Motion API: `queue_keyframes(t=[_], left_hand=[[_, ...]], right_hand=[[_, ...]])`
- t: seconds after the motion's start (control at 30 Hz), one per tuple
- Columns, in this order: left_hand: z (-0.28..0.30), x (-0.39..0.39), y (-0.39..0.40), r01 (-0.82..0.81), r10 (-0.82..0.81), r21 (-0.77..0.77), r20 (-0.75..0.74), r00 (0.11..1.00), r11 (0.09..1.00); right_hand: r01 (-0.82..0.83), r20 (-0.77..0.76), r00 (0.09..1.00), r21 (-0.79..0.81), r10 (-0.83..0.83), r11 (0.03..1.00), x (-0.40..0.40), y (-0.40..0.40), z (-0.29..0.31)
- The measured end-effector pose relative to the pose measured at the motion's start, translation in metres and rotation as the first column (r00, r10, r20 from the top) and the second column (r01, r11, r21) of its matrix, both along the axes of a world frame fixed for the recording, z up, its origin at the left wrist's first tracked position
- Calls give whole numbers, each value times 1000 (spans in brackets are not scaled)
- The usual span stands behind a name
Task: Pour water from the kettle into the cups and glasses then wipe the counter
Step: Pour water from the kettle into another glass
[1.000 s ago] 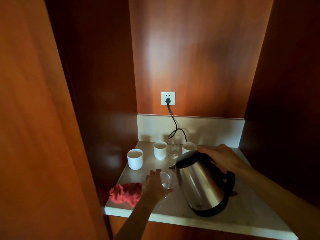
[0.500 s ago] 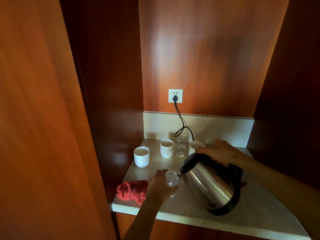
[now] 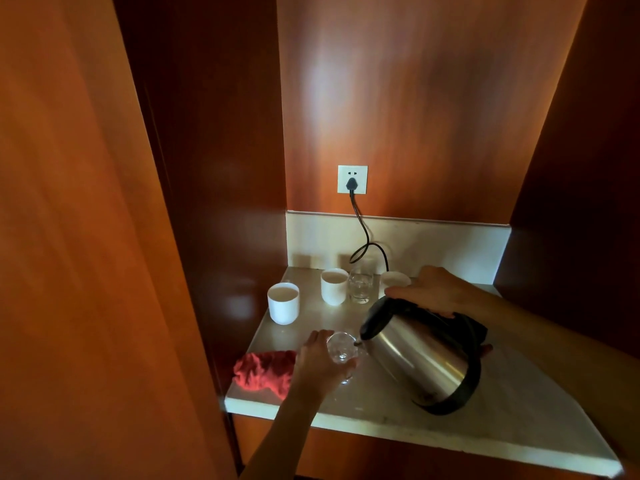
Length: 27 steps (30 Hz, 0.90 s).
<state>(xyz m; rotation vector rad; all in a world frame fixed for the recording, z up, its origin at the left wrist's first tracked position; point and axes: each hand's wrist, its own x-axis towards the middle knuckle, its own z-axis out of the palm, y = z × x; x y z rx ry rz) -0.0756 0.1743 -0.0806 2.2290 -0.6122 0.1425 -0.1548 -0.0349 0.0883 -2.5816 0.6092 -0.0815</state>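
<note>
Steel-bodied, the kettle (image 3: 424, 358) hangs tilted over the counter (image 3: 519, 410), its spout at the rim of a small clear glass (image 3: 341, 349); the right hand (image 3: 433, 291) curls round the black handle at its top, while the left hand (image 3: 320, 365) wraps its fingers round the glass near the front edge. Just left of that hand lies a crumpled red cloth (image 3: 263, 372). Farther back stand two white cups (image 3: 283, 303) (image 3: 334, 286), a second glass (image 3: 361, 285) touching or nearly touching the nearer cup, and a third white cup (image 3: 394, 279) partly hidden behind the right hand. A pale stone top and upstand line the dim wooden alcove; a black cord (image 3: 363, 233) runs down from the wall socket (image 3: 352, 179). Against half a second ago, the kettle leans further over and its spout has closed on the glass.
</note>
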Motion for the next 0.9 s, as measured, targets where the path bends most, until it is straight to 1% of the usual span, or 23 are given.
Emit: queue_keyframes(t=[0.1,0.17,0.33,0.5,0.63,0.8,0.9], left_hand=[[-1,-1,0,7,-7,-1,1,1000,1000],[0,-1,0,9,-9,7,1,1000,1000],[2,-1,1,23,-23,27,-22,1000,999],[2,-1,2,34,-33,13,-28,999,999],[3,-2,2,41,-41,8,-31,999,999],[4,-2,3,36,-36,7,-28,999,999],[5,-2,4,46,-46,6,-31,998,999]], right_hand=[[-34,-43,999,-89,30,995,6,0,2],[-68,-58,996,-118,61,991,9,1,6],[-130,-79,990,-143,120,981,13,13,17],[-221,-140,971,-191,196,956,16,23,30],[-239,-203,960,-229,194,944,27,25,31],[-251,-236,953,-265,189,931,34,25,33],[-256,-251,949,-257,191,932,36,25,33]])
